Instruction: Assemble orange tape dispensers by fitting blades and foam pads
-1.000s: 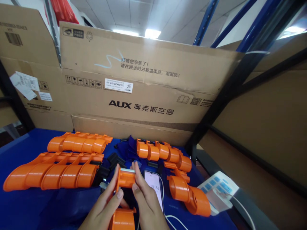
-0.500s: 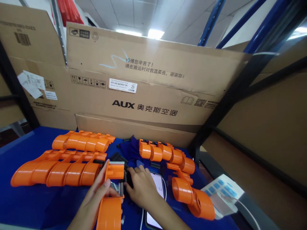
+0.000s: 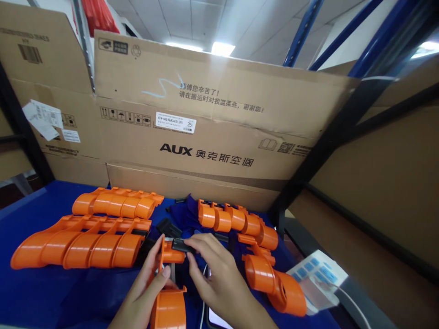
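Note:
My left hand [image 3: 146, 285] is wrapped around an orange plastic tape dispenser [image 3: 169, 310], held upright above the blue table. Along the top of its head runs a serrated metal blade [image 3: 168, 238]. Between the thumb and fingers of my right hand [image 3: 221, 276] is a small black plastic blade cover [image 3: 180, 246], which lies against the blade end of the dispenser. Whether the cover is fully seated on the teeth, I cannot tell. Part of the dispenser's middle is hidden behind my left fingers.
Orange dispensers lie nested in rows at the left [image 3: 92, 246], back left [image 3: 116, 203] and back right [image 3: 236, 218]. Two more [image 3: 286, 292] sit at right, beside a white box [image 3: 322, 274]. A phone [image 3: 216, 320] with a cable lies under my right arm. Cardboard [image 3: 212, 123] walls the back.
My right hand has come up from the dark pieces on the table with a black blade cover and brought it to the blade. The dispenser in my left hand has shifted slightly right and down.

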Action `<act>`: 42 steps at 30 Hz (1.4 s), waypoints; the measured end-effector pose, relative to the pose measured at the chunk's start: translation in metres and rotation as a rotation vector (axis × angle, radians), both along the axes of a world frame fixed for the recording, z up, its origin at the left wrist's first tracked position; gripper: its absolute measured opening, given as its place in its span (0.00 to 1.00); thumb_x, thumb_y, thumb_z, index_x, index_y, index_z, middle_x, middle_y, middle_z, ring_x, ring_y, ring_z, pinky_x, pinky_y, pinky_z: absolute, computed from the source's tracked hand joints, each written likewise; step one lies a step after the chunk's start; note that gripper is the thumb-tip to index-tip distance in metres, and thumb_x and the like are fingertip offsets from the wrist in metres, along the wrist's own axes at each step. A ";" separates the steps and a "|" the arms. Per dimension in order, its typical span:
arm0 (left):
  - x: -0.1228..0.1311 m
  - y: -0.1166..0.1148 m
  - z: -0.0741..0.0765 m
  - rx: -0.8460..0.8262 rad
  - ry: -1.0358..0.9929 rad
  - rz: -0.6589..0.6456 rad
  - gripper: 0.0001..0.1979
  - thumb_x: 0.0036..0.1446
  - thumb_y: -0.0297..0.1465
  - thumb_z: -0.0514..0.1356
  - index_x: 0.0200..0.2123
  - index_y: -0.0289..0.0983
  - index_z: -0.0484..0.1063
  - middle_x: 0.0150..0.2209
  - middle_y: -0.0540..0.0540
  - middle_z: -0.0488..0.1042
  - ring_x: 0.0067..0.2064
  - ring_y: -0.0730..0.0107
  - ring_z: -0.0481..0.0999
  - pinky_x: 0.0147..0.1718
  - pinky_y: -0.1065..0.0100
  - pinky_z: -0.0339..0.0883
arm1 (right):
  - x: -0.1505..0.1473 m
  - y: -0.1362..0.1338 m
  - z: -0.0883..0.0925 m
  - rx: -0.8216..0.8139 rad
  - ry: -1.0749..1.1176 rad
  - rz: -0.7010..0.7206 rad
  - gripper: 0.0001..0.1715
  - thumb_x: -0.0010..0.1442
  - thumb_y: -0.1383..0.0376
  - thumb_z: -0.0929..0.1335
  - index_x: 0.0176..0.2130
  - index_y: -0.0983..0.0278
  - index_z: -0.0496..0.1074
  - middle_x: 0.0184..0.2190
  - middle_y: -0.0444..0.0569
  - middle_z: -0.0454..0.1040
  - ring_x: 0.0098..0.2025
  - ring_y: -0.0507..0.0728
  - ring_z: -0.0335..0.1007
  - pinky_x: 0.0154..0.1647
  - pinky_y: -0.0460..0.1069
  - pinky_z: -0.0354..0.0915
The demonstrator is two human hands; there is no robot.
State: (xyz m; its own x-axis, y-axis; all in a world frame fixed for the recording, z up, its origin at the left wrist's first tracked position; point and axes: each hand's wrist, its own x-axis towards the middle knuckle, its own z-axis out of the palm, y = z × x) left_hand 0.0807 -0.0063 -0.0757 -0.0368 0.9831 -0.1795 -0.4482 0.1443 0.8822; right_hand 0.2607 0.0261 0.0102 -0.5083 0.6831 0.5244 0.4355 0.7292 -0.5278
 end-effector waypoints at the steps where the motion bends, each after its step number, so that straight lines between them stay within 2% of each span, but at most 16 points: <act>1: 0.001 -0.001 0.001 0.002 0.022 -0.001 0.52 0.49 0.46 0.70 0.71 0.47 0.48 0.54 0.36 0.80 0.32 0.50 0.85 0.35 0.52 0.78 | -0.001 -0.001 0.000 0.005 -0.008 0.016 0.15 0.67 0.70 0.64 0.52 0.61 0.72 0.48 0.54 0.77 0.50 0.60 0.73 0.51 0.55 0.72; 5: 0.001 -0.008 0.006 0.007 0.043 -0.038 0.52 0.51 0.45 0.68 0.72 0.44 0.44 0.48 0.36 0.83 0.29 0.50 0.85 0.35 0.51 0.78 | -0.008 -0.002 -0.006 -0.019 0.025 0.029 0.16 0.67 0.72 0.64 0.52 0.62 0.73 0.50 0.55 0.76 0.52 0.60 0.74 0.53 0.55 0.72; 8: 0.000 -0.014 0.004 -0.015 0.022 -0.112 0.50 0.53 0.47 0.66 0.71 0.48 0.41 0.39 0.43 0.86 0.26 0.54 0.84 0.36 0.52 0.78 | -0.011 -0.007 -0.010 -0.070 0.047 0.056 0.17 0.67 0.72 0.63 0.52 0.61 0.73 0.51 0.55 0.75 0.53 0.59 0.74 0.54 0.53 0.71; 10: -0.002 -0.016 0.000 -0.036 -0.001 -0.180 0.49 0.55 0.48 0.65 0.71 0.50 0.39 0.32 0.46 0.85 0.27 0.53 0.85 0.33 0.54 0.78 | -0.009 -0.008 -0.008 -0.106 0.023 0.110 0.18 0.68 0.71 0.63 0.54 0.60 0.73 0.52 0.54 0.74 0.52 0.58 0.74 0.52 0.51 0.72; 12: -0.004 -0.016 -0.004 -0.054 -0.059 -0.221 0.49 0.53 0.47 0.67 0.69 0.51 0.40 0.29 0.48 0.84 0.26 0.52 0.85 0.29 0.57 0.77 | -0.002 -0.003 -0.005 -0.114 -0.003 0.139 0.18 0.68 0.69 0.64 0.56 0.59 0.72 0.52 0.53 0.74 0.49 0.57 0.75 0.48 0.49 0.72; 13: -0.004 -0.016 -0.005 -0.058 -0.104 -0.219 0.49 0.52 0.46 0.69 0.68 0.51 0.41 0.30 0.48 0.84 0.25 0.52 0.85 0.27 0.58 0.76 | 0.004 0.002 -0.004 -0.100 -0.037 0.094 0.17 0.69 0.68 0.63 0.55 0.59 0.72 0.51 0.52 0.75 0.48 0.56 0.75 0.47 0.49 0.72; 15: -0.004 -0.016 -0.006 -0.062 -0.202 -0.177 0.49 0.47 0.44 0.72 0.64 0.52 0.45 0.33 0.47 0.84 0.23 0.53 0.84 0.24 0.59 0.75 | 0.016 0.017 -0.005 -0.063 -0.159 -0.109 0.16 0.71 0.67 0.61 0.53 0.60 0.73 0.48 0.51 0.76 0.47 0.55 0.75 0.46 0.48 0.71; 18: -0.001 -0.018 -0.007 -0.057 -0.237 -0.120 0.46 0.46 0.43 0.73 0.61 0.53 0.48 0.33 0.48 0.83 0.21 0.53 0.83 0.22 0.58 0.75 | 0.030 0.039 -0.017 -0.062 -0.381 -0.401 0.15 0.69 0.68 0.62 0.47 0.63 0.76 0.43 0.54 0.78 0.45 0.59 0.76 0.47 0.52 0.70; 21: 0.002 -0.021 -0.010 -0.053 -0.146 -0.093 0.44 0.47 0.43 0.72 0.60 0.53 0.49 0.36 0.47 0.83 0.21 0.50 0.84 0.22 0.55 0.76 | 0.030 0.051 -0.036 -0.087 -0.490 -0.489 0.11 0.63 0.66 0.68 0.44 0.66 0.78 0.41 0.59 0.78 0.47 0.67 0.75 0.47 0.57 0.69; 23: 0.002 -0.023 -0.012 -0.040 -0.095 -0.091 0.42 0.49 0.44 0.71 0.60 0.52 0.51 0.38 0.45 0.83 0.23 0.49 0.85 0.23 0.55 0.76 | 0.023 0.054 -0.047 -0.093 -0.541 -0.513 0.13 0.61 0.63 0.70 0.45 0.66 0.78 0.42 0.60 0.77 0.48 0.68 0.74 0.47 0.58 0.68; 27: 0.002 -0.023 -0.013 -0.009 -0.041 -0.146 0.40 0.52 0.46 0.69 0.59 0.52 0.49 0.36 0.46 0.83 0.22 0.50 0.84 0.24 0.55 0.77 | 0.005 0.059 -0.058 -0.104 -0.575 -0.526 0.14 0.61 0.59 0.71 0.41 0.66 0.78 0.42 0.62 0.76 0.49 0.70 0.72 0.46 0.59 0.68; 31: 0.001 -0.022 -0.011 -0.019 -0.007 -0.163 0.38 0.53 0.46 0.67 0.59 0.52 0.48 0.36 0.46 0.83 0.23 0.50 0.85 0.25 0.56 0.77 | -0.004 0.061 -0.054 -0.114 -0.509 -0.513 0.06 0.61 0.66 0.69 0.35 0.66 0.78 0.39 0.62 0.76 0.49 0.70 0.72 0.44 0.58 0.68; 33: 0.001 -0.022 -0.007 -0.022 0.015 -0.162 0.37 0.54 0.46 0.67 0.59 0.51 0.48 0.35 0.46 0.83 0.23 0.51 0.85 0.26 0.57 0.77 | -0.004 0.058 -0.049 -0.119 -0.432 -0.475 0.07 0.61 0.68 0.68 0.34 0.65 0.77 0.37 0.60 0.77 0.46 0.68 0.73 0.43 0.56 0.68; 36: 0.001 -0.023 0.003 -0.048 0.041 -0.145 0.35 0.56 0.46 0.66 0.58 0.50 0.49 0.35 0.46 0.84 0.22 0.52 0.85 0.25 0.59 0.77 | -0.001 0.045 -0.041 -0.151 -0.272 -0.381 0.09 0.65 0.64 0.66 0.36 0.63 0.76 0.30 0.50 0.75 0.35 0.59 0.73 0.37 0.51 0.68; 38: 0.001 -0.023 0.010 -0.073 0.047 -0.122 0.32 0.56 0.46 0.66 0.57 0.49 0.53 0.34 0.46 0.84 0.22 0.55 0.85 0.23 0.62 0.77 | 0.001 0.032 -0.038 -0.188 -0.160 -0.318 0.12 0.67 0.60 0.65 0.36 0.62 0.75 0.24 0.43 0.71 0.27 0.54 0.68 0.29 0.46 0.65; 42: 0.003 -0.021 0.016 -0.099 0.021 -0.063 0.31 0.52 0.46 0.69 0.54 0.47 0.60 0.36 0.45 0.84 0.23 0.59 0.85 0.21 0.67 0.76 | 0.003 0.006 -0.037 -0.263 0.067 -0.246 0.19 0.69 0.53 0.64 0.36 0.63 0.74 0.22 0.40 0.64 0.23 0.51 0.60 0.22 0.44 0.60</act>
